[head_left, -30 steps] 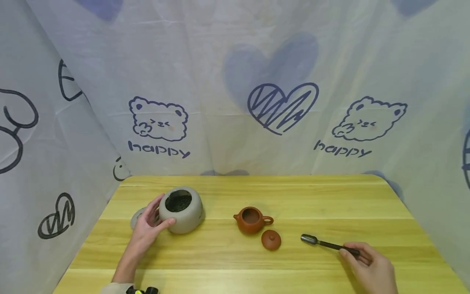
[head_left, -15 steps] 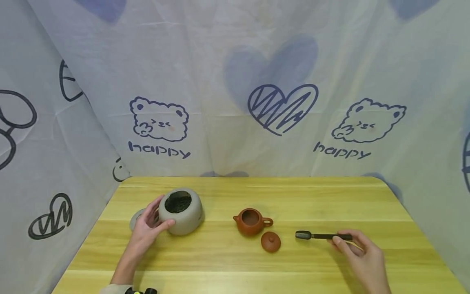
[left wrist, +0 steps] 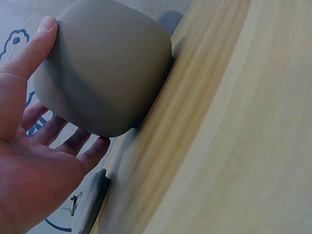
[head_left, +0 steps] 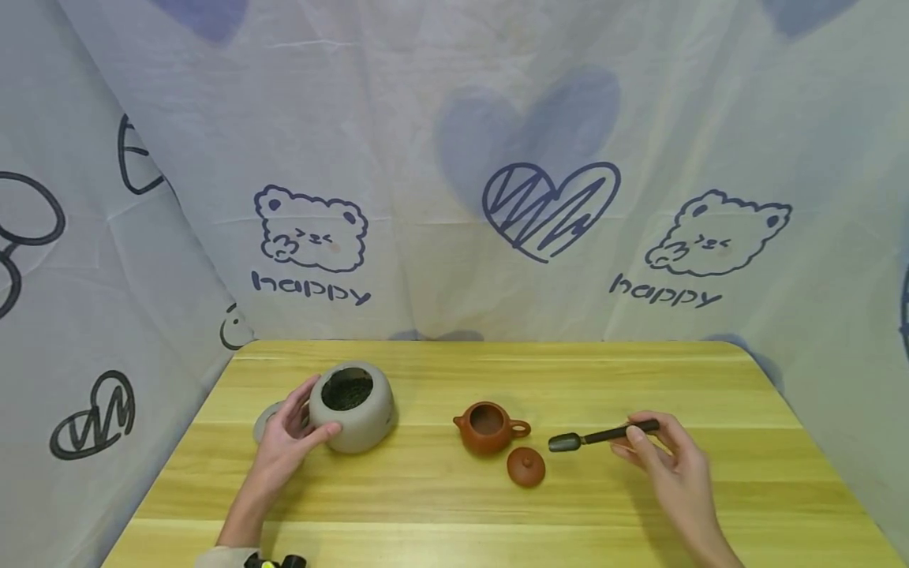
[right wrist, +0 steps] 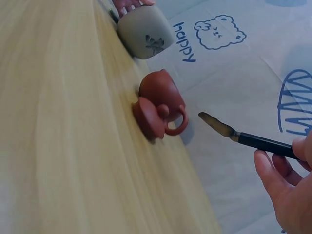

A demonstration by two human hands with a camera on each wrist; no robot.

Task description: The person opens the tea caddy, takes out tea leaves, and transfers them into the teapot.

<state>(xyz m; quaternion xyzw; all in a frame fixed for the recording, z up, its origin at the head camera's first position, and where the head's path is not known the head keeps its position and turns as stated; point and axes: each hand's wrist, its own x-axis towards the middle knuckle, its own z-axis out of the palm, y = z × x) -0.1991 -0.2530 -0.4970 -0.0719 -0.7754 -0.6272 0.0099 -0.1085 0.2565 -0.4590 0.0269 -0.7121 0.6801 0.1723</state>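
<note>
My left hand point(head_left: 284, 442) holds a round grey tea jar point(head_left: 365, 426) by its left side, thumb in front and fingers behind. The jar's mouth is uncovered, with dark tea leaves point(head_left: 349, 392) inside. In my right hand point(head_left: 671, 465) a tea scoop point(head_left: 566, 442) is pinched by its dark handle, its metal bowl pointing left; the right wrist view shows the scoop point(right wrist: 219, 126) raised above the table. Left of that scoop stands a small reddish-brown teapot point(head_left: 480, 442), uncovered. Its round lid point(head_left: 526, 468) lies just in front, knob up.
A flat grey lid point(head_left: 263, 422) lies behind the left hand, partly hidden; a small metal ring shows on the lid point(left wrist: 87, 204) in the left wrist view. Everything stands on a wooden table point(head_left: 426, 505), with a printed cloth point(head_left: 419, 158) hanging behind and at the sides.
My right hand has lifted the tea scoop and moved it left, closer to the teapot lid; its handle end has swung upward. The left hand and jar stay put.
</note>
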